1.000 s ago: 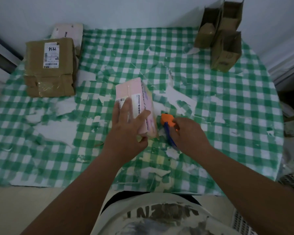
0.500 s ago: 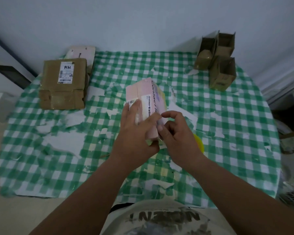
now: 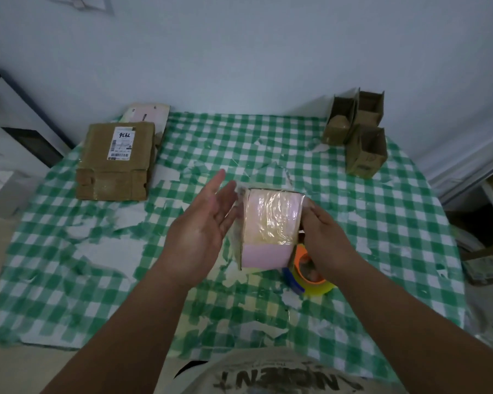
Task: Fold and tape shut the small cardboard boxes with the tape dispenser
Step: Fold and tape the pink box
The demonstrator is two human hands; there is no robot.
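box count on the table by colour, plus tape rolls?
Pink box: 1, between left hand and right hand
Brown open boxes: 3
Brown flattened stack: 1
Pale flat carton: 1
Tape dispenser: 1
Total: 7

Pale T-shirt [image 3: 282, 373], dark printed lettering

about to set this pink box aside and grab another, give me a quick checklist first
1. Tape over the top face of the pink box: ok, clear film covers most of it.
2. Tape ends pressed down the sides: cannot tell.
3. Left hand on the box: not ok, palm open, fingers barely at its edge.
4. Right hand steadying it: ok, flat against the right side.
5. Tape dispenser within reach: ok, beneath the right hand.
6. Open brown boxes waiting: ok, back right.
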